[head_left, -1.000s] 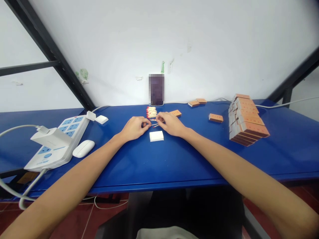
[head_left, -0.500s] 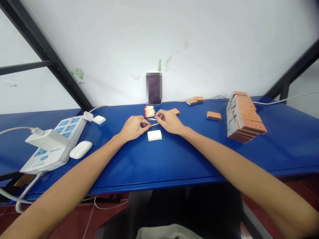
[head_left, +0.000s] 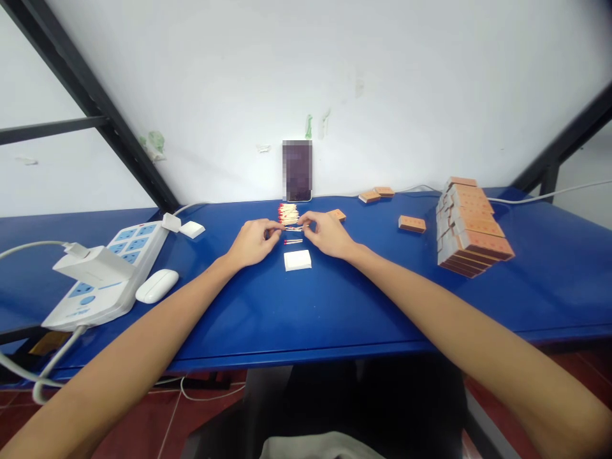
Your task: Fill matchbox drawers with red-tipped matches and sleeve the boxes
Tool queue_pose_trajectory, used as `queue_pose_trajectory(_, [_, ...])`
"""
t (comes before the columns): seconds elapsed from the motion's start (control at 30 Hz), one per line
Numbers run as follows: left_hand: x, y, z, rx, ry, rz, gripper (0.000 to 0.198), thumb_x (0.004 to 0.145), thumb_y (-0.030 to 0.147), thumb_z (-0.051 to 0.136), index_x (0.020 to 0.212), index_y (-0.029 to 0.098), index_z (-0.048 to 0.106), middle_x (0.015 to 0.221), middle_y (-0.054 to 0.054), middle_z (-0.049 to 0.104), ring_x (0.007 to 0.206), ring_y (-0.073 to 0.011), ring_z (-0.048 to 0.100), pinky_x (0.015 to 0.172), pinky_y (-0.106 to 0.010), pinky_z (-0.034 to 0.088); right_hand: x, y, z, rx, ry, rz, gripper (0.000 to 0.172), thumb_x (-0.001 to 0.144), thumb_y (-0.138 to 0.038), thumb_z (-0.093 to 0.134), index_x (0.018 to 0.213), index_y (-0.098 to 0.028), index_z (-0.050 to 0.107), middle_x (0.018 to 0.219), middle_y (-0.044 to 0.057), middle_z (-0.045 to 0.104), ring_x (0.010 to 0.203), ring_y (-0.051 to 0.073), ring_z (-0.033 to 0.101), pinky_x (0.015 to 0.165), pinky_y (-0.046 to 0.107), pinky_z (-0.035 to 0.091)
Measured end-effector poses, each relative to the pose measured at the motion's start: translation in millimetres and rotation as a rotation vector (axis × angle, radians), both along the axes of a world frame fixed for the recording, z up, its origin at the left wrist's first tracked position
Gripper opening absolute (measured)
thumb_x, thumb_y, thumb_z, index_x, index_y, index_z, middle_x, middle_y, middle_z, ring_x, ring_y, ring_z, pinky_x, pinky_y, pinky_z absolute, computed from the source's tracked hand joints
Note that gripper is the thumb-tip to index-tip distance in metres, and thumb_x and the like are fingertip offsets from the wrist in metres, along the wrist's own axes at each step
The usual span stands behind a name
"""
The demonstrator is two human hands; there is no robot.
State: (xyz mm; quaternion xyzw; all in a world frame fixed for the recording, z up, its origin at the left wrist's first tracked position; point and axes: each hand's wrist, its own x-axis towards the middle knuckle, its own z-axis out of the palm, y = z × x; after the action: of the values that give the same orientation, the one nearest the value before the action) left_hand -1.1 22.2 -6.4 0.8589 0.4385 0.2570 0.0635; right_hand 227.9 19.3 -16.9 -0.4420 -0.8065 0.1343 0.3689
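Observation:
Both my hands meet at the middle of the blue table [head_left: 335, 306]. My left hand [head_left: 251, 242] and my right hand [head_left: 327, 234] are closed in a pinch, each on one end of a few matchsticks [head_left: 292, 227] held between them just above the table. One matchstick [head_left: 293, 241] lies loose below them. A pile of red-tipped matchsticks [head_left: 289, 212] lies just behind the hands. A white open matchbox tray [head_left: 297, 260] sits on the table right in front of the hands. An orange matchbox [head_left: 338, 215] shows behind my right hand.
A stack of orange matchboxes [head_left: 471, 226] stands at the right, with single boxes [head_left: 412, 224] and a pair [head_left: 377, 193] nearby. A white power strip [head_left: 102, 271], an earbud case [head_left: 157, 285] and a small white block [head_left: 192, 229] lie at the left. A phone [head_left: 297, 171] leans on the wall.
Both hands have lifted slightly and moved toward the matchstick pile, now pinching a few matchsticks between them. One matchstick lies on the table below.

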Motion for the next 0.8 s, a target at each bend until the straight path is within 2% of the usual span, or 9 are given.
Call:
queue_pose_trajectory(0.13, [-1.0,2.4,-1.5,0.016,0.108,0.035,0.040,0.094,0.025,0.044,0.119,0.020,0.075,0.084,-0.006,0.066,0.072,-0.0187,0.059,0.071,-0.032,0.045,0.1,-0.2,0.6,-0.055,0.037,0.004,0.018,0.089,-0.013,0.060,0.101,-0.017,0.073,0.097,0.005,0.078,0.075,0.016,0.064,0.075,0.030,0.047])
queue_pose_trajectory(0.23, [-0.9,2.1,-1.2,0.001,0.165,0.028,0.043,0.095,0.024,0.041,0.123,0.021,0.074,0.086,-0.006,0.064,0.077,-0.0205,0.060,0.075,-0.034,0.046,-0.1,-1.0,1.3,-0.069,-0.017,0.014,0.015,0.090,-0.015,0.062,0.097,-0.017,0.075,0.097,0.005,0.078,0.078,0.018,0.065,0.077,0.031,0.047])
queue_pose_trajectory(0.43, [-0.7,2.2,-2.2,-0.012,0.150,0.004,0.042,0.095,0.024,0.041,0.120,0.020,0.075,0.088,-0.006,0.065,0.076,-0.0204,0.060,0.074,-0.034,0.046,-3.6,-3.8,6.0,0.087,-0.277,-0.007,0.018,0.094,-0.020,0.061,0.091,-0.020,0.079,0.100,0.008,0.072,0.090,0.022,0.064,0.083,0.036,0.041])
queue_pose_trajectory(0.53, [-0.7,3.3,-3.4,-0.012,0.129,-0.016,0.039,0.094,0.026,0.044,0.117,0.021,0.076,0.084,-0.005,0.065,0.074,-0.0198,0.059,0.073,-0.033,0.045,-4.8,-3.4,7.0,0.058,-0.328,-0.048,0.020,0.096,-0.024,0.060,0.092,-0.021,0.080,0.090,0.007,0.071,0.084,0.021,0.062,0.082,0.037,0.038])
queue_pose_trajectory(0.63, [-0.5,4.1,-3.9,-0.019,0.112,-0.019,0.037,0.094,0.029,0.047,0.115,0.020,0.076,0.082,-0.005,0.065,0.072,-0.0195,0.059,0.071,-0.032,0.044,-4.2,-1.5,5.2,-0.009,-0.280,-0.019,0.022,0.097,-0.025,0.059,0.100,-0.020,0.080,0.078,0.004,0.070,0.073,0.018,0.059,0.076,0.034,0.036])
queue_pose_trajectory(0.8, [0.3,2.8,-2.6,-0.026,0.102,-0.018,0.036,0.093,0.029,0.047,0.112,0.020,0.076,0.082,-0.004,0.065,0.070,-0.0189,0.057,0.068,-0.032,0.042,-2.0,1.1,1.9,-0.032,-0.176,0.011,0.023,0.097,-0.023,0.057,0.101,-0.016,0.079,0.073,0.003,0.067,0.067,0.016,0.055,0.070,0.030,0.037])
